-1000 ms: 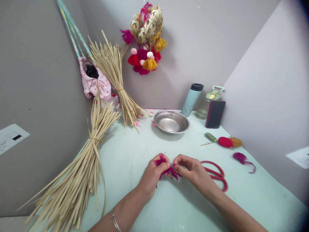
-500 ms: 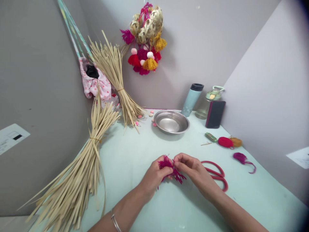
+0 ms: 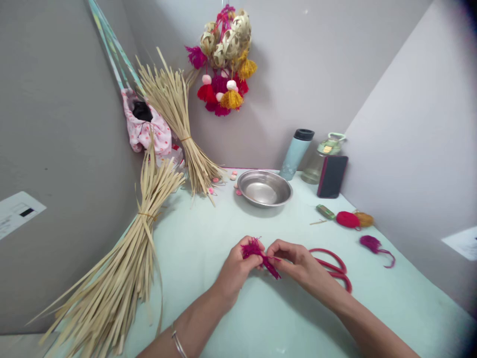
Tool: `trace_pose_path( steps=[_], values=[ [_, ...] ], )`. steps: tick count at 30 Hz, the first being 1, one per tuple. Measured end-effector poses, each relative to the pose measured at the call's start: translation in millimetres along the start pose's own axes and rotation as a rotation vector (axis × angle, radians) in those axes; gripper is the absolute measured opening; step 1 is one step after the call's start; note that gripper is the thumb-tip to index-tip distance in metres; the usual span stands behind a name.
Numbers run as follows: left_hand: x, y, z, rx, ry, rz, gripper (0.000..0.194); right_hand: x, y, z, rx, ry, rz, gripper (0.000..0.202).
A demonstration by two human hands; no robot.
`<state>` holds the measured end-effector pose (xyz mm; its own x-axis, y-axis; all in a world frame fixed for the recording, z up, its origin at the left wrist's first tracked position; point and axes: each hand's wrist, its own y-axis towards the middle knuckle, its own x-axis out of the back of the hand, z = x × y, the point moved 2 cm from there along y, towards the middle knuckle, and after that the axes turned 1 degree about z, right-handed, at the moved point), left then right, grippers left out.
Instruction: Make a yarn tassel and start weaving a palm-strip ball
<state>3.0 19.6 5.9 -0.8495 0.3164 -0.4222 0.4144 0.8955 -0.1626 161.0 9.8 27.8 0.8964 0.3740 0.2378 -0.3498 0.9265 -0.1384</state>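
Observation:
A magenta yarn tassel [image 3: 271, 268] is pinched in my left hand [image 3: 240, 268], its frayed strands sticking out above and below the thumb. Fingers of my right hand [image 3: 290, 256] are closed on a strand of yarn [image 3: 274, 258] at the tassel's right side. Under and beyond my right hand lie red-handled scissors [image 3: 339, 273], their blades hidden by the hand. Farther right rests a small bundle of magenta yarn [image 3: 370, 242] with a loose tail.
Behind my hands stands a metal bowl [image 3: 265, 201]. Bundles of dried strips [image 3: 126, 263] lie left. A red yarn ball [image 3: 348, 219], phone [image 3: 333, 176], blue tumbler [image 3: 296, 154] and green bottle [image 3: 316, 161] are right. Woven balls with tassels [image 3: 225, 59] hang on the wall.
My right hand has shifted slightly at the tassel, and a strand now shows between its fingers. The tassel's lower strands lie closer together. My left hand keeps its hold.

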Motion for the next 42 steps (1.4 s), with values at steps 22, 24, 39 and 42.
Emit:
trace_pose_path(
  steps=[22,24,39,42],
  values=[
    [2.3,1,4,0.000,0.133,0.062,0.011,9,-2,9,-0.052,0.016,-0.181,0.020],
    [2.3,0,3,-0.025,0.122,0.059,0.011,6,-2,9,-0.049,-0.055,-0.127,0.018],
    [3.3,2,9,-0.060,0.131,0.104,0.016,-1,-3,7,0.099,-0.247,-0.209,0.014],
    [1.8,1,7,-0.050,0.110,0.098,0.013,-3,-2,8,0.100,-0.173,-0.222,0.010]
  ],
)
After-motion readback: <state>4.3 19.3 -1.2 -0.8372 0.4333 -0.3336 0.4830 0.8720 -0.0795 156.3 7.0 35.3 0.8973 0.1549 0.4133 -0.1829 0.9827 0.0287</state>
